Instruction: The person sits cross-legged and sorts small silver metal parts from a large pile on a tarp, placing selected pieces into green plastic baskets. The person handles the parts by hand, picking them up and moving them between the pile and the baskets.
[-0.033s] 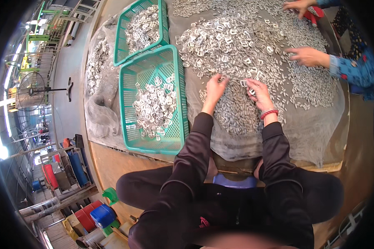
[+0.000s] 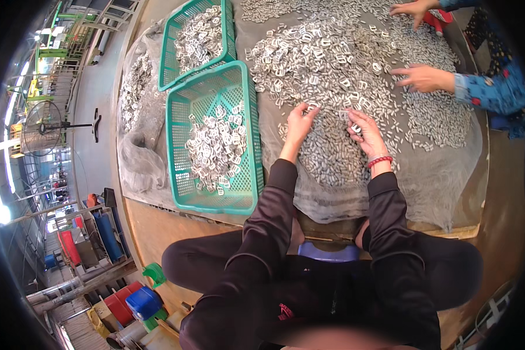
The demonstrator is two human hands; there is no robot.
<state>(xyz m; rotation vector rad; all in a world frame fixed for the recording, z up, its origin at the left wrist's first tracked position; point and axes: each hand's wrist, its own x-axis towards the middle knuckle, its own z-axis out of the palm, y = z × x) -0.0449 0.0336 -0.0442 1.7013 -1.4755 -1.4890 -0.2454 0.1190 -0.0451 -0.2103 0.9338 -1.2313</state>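
Over the near edge of a heap of small grey metal pellets mixed with silver slotted buckles, both my hands work close together. My left hand is closed, thumb and forefinger pinched at a buckle. My right hand is closed too, with a silver buckle held against its fingers; a blurred piece shows by its fingertips. To the left, a green plastic basket holds a pile of loose buckles.
Another green basket of buckles stands behind the first. Grey netting lies under the heap. At the right a co-worker's hands spread over the pellets, near a red container. A standing fan is at far left.
The co-worker's hands have shifted slightly to the left over the pellets. The buckle at my right fingertips was sharp and now is blurred. My hands have barely moved.
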